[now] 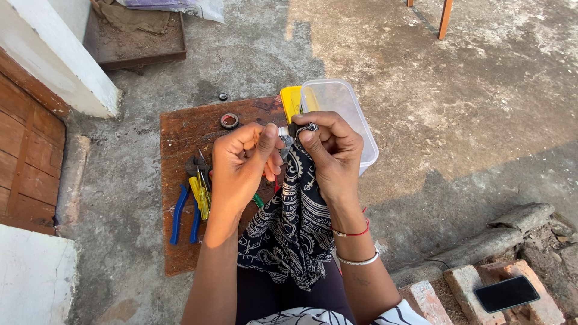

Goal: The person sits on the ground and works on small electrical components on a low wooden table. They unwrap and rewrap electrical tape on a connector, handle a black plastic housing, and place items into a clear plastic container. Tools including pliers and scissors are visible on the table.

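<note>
My left hand [241, 162] grips a small silver metal part [283, 135] between thumb and fingers. My right hand [331, 153] pinches a black and white patterned cloth [295, 222] against that part; the cloth hangs down over my lap. Both hands are held together above a brown wooden board [186, 138] on the concrete ground. Beneath my left hand lie blue-handled pliers [180, 210] and a yellow-handled tool [200, 195] on the board. A green tool tip [257, 200] shows under my left wrist.
A clear plastic box [340, 111] and a yellow lid [291, 102] sit behind my hands. A tape roll [229, 121] lies on the board. A black phone [506, 294] rests on bricks at the lower right. A wooden door [24, 150] is at left.
</note>
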